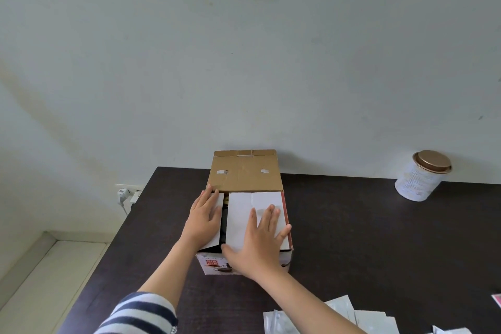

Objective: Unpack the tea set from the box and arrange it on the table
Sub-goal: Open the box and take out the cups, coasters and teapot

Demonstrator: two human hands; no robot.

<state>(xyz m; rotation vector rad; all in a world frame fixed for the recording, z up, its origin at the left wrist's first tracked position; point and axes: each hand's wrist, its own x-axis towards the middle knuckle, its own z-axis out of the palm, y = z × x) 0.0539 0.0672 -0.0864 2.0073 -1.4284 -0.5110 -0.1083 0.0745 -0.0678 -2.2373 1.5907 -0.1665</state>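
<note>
Both hands lay flat with straight fingers, gripping nothing, on the printed cardboard box (245,225) mid-table, its long axis running away from the person: right hand (260,241) on the wide white inner flap (244,214), left hand (204,218) on the narrow white flap (219,198).

Single head-worn view, wide-angle. Looked forward and down across the dark desk (352,225) toward a pale wall (244,49). Wall filled the upper half; the box (245,176) sat close, mid-frame, within arm's reach.
</note>
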